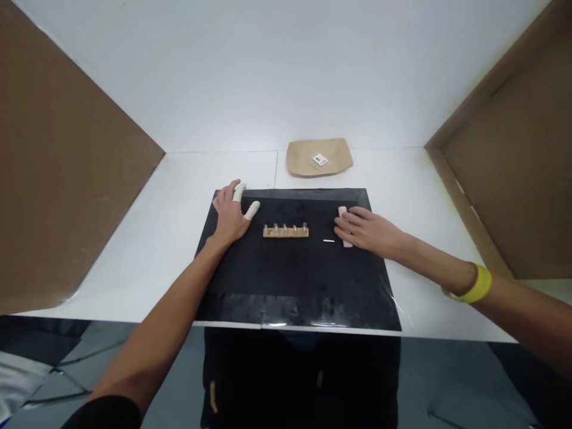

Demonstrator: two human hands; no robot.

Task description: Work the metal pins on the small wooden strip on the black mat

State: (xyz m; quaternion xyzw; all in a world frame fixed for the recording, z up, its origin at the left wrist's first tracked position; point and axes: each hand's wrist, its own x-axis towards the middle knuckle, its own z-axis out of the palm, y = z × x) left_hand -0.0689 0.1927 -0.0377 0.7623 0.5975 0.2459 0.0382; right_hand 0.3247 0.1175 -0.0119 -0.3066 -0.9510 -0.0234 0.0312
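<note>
White walls and a white tabletop (147, 250) fill most of the frame, with brown cardboard panels (67, 179) closing in the left and right edges. At the centre lies a black mat (295, 280), its near edge close to the table's front edge in the lower part of the picture.

Your left hand (230, 215) rests flat at the mat's upper left corner, fingers spread and holding nothing — two of its fingertips wear white finger cots (252, 209). Just to the right of it, apart from the hand, sits a small tan board (286, 232) with a row of grey upright parts along its top, lying level near the middle of the mat.

Your right hand (366, 230) lies palm down at the mat's upper right, fingers extended and close together, resting on a small pink block (344, 223). Part of the block shows above and below the fingers; I cannot tell whether you are gripping it or only covering it. A yellow wristband (479, 285) circles that wrist toward the right edge of the frame. Between the tan board and the pink block, just left of your right fingertips, a thin pale sliver (329, 241) lies on the mat — too small to identify.

Beyond the mat, in the upper middle of the frame, a tan paper tray (304, 161) sits on the tabletop with a small white labelled packet (319, 159) inside it.
</note>
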